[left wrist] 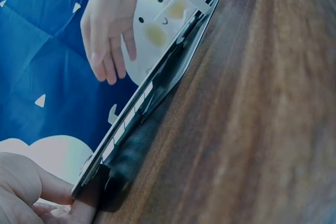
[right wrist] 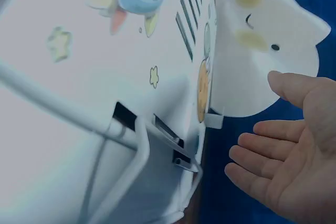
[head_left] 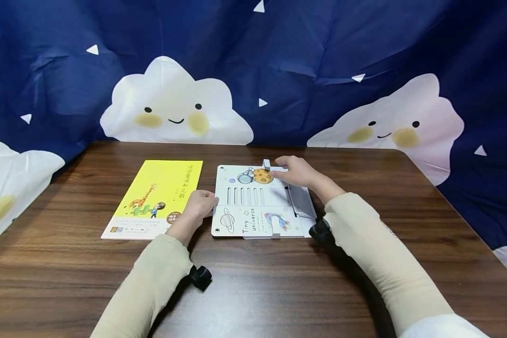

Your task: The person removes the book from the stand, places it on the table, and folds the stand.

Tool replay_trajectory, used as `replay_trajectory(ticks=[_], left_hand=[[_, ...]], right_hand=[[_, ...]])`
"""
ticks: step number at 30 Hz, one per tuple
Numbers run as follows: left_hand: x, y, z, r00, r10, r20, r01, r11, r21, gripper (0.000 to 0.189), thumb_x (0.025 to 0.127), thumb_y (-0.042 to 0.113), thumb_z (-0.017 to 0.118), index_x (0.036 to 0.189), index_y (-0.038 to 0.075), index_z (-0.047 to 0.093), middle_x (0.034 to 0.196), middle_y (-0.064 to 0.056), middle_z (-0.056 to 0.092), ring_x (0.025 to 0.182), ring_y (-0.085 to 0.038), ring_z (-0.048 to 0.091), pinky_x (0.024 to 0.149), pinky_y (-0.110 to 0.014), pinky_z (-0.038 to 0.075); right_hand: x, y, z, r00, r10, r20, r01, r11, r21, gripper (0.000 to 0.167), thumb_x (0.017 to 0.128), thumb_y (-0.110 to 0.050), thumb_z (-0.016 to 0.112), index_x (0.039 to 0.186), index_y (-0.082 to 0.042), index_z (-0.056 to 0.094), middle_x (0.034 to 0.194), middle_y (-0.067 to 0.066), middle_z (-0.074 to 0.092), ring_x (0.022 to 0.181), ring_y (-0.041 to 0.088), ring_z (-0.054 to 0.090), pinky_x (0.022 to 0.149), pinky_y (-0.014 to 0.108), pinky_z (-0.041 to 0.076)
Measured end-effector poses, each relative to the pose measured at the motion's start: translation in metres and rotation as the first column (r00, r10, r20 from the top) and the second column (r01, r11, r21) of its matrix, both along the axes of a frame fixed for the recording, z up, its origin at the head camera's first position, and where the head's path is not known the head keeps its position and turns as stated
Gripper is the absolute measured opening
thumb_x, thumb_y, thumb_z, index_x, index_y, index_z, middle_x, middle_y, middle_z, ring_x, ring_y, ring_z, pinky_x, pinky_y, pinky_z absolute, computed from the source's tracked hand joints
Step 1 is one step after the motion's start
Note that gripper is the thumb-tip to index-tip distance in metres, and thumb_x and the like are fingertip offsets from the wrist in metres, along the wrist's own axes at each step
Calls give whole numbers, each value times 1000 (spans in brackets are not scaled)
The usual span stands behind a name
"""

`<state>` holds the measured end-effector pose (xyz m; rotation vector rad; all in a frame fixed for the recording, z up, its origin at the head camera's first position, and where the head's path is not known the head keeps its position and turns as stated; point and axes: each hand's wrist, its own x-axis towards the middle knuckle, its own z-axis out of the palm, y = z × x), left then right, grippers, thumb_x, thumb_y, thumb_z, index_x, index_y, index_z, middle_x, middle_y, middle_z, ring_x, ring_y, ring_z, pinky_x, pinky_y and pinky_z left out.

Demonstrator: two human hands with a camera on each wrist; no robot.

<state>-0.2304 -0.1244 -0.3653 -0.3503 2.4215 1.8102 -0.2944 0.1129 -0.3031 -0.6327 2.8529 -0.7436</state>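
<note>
A white book stand (head_left: 245, 199) printed with planets, an astronaut and "Tiny universe" lies low over the table, slots through its middle. At its left edge my left hand (head_left: 200, 204) pinches the panel; thumb above and fingers below show in the left wrist view (left wrist: 44, 195). My right hand (head_left: 297, 171) hovers over the far right part, and its fingers are extended and hold nothing in the right wrist view (right wrist: 294, 150). A white page clip (head_left: 275, 227) stands at the near edge, another clip (head_left: 266, 164) at the far edge. Wire legs (right wrist: 139, 153) show beside the panel.
A yellow book (head_left: 152, 202) with a giraffe on its cover lies left of the stand, near my left hand. Brown wooden table (head_left: 253, 291) spreads around both. Behind it hangs a dark blue curtain (head_left: 287, 56) with smiling clouds.
</note>
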Motion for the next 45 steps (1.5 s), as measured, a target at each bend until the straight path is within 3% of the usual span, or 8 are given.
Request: replay_trajectory(ticks=[3,8,14,21,30,37,45], left_hand=[[0,0,-1,1000,3,9,-3,1000,1,21,83,0,46,62,2,44,85,-15,52,68,-16,50,66,-30,47],[1,0,-2,1000,9,20,-9,1000,-1,11,84,1,46,80,-7,53,89,-17,53,71,-16,52,69,-32,47],[2,2,-4,1000,6,13,-6,1000,7,16,83,0,46,66,1,46,77,-11,49,65,-14,48,64,-29,47],[2,2,-6,1000,14,11,-14,1000,16,22,82,0,46,61,3,42,76,-11,49,63,-14,48,62,-27,46],[2,2,-5,1000,11,3,-11,1000,9,30,82,0,46,55,7,35,64,-6,45,52,-11,41,56,-25,43],[2,2,-3,1000,11,2,-11,1000,3,22,82,0,46,61,4,41,80,-12,50,60,-12,46,61,-26,46],[3,2,-3,1000,19,-3,-19,1000,10,23,82,0,47,60,5,40,79,-11,49,62,-13,46,62,-28,46]], right_hand=[[-9,-4,-5,997,-47,55,48,999,-22,56,85,-28,53,127,5,36,127,18,39,114,29,37,92,38,31],[-19,-11,-16,992,-72,107,75,997,-23,57,86,-25,51,130,5,30,130,18,35,118,29,32,94,38,28],[-24,-18,-26,986,-107,129,109,994,-7,60,86,-26,51,133,2,25,132,17,31,121,30,26,96,40,25],[-26,-20,-34,988,-59,142,68,996,-59,66,86,-23,51,135,3,15,136,19,24,123,30,22,96,39,24],[-30,-18,-39,987,-53,151,68,993,-97,60,87,-24,50,135,-2,22,135,15,27,122,28,24,96,40,24],[-29,-17,-36,988,-71,137,82,994,-73,57,87,-25,50,134,-5,27,136,12,28,122,28,24,96,41,23],[-28,-16,-36,990,-54,128,62,996,-66,58,86,-26,51,134,-4,28,133,14,32,121,28,26,95,41,25]])
